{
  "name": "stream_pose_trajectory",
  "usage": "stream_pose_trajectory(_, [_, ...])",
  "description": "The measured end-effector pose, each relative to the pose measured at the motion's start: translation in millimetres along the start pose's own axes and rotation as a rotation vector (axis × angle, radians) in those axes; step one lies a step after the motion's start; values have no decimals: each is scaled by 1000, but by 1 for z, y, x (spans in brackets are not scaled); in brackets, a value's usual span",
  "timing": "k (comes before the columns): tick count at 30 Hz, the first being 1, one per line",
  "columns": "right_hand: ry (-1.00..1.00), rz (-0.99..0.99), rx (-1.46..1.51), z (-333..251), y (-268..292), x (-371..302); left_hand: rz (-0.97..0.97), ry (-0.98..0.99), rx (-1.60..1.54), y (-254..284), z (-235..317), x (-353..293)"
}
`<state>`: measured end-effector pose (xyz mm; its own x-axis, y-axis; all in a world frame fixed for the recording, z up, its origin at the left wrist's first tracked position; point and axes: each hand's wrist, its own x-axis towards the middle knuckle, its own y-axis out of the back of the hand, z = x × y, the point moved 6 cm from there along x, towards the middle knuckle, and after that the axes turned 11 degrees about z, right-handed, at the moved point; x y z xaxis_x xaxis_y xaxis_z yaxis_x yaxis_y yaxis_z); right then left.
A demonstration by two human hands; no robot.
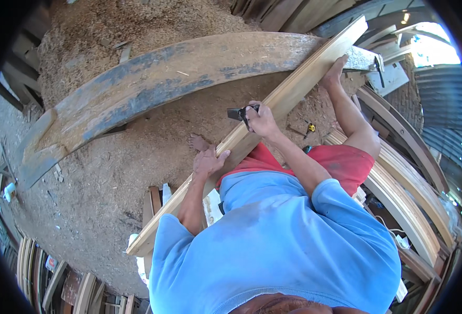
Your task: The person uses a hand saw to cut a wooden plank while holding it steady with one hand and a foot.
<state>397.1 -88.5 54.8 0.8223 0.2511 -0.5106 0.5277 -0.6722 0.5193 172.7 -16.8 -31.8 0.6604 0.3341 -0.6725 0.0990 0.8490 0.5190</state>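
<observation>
One long pale wooden plank (273, 112) runs from seven o'clock to one o'clock across my view, resting on one big curved grey-blue beam (163, 78). My left hand (208, 159) lies flat, fingers spread, on its edge. My right hand (262, 119) is closed around one small dark hand tool (240, 113) pressed against the plank. One small yellow object (310, 127) lies in sawdust at three o'clock.

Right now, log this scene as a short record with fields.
setting: woodshop floor covered in sawdust
left hand: flat on the long wooden plank, steadying it
right hand: grip closed on a small dark hand tool set against the plank's edge
foot: bare, pressed on the plank farther up
plank support: upper end lies over a curved, blue-stained beam
nearby: bent wooden strips stacked at right
</observation>
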Motion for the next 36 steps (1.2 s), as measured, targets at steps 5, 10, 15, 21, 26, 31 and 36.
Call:
stream_pose_trajectory(5, [-74, -72, 135, -13, -3, -16, -16, 38, 12, 6, -1, -12])
stream_pose_trajectory(10, [-108, -71, 205, -2, -4, -5, -67, 50, -48, 6, 1, -13])
stream_pose_trajectory(15, [-93, -53, 42, -31, 26, -40, -57, 56, -120, -8, 9, -22])
stream_pose_trajectory(21, [-59, 20, 51, -77, 69, -91, -194, 68, -88, -12, 14, -17])
stream_pose_trajectory(26, [-273, -36, 7, -14, 29, -15, -162, 59, -91, -18, 11, -10])
stream_pose_trajectory(31, [-429, 26, 162, -82, 61, -51, -145, 55, -90, -15, 8, 8])
stream_pose_trajectory(36, [-282, 40, 126, -93, 95, -88, -165, 43, -80, -29, 7, 4])
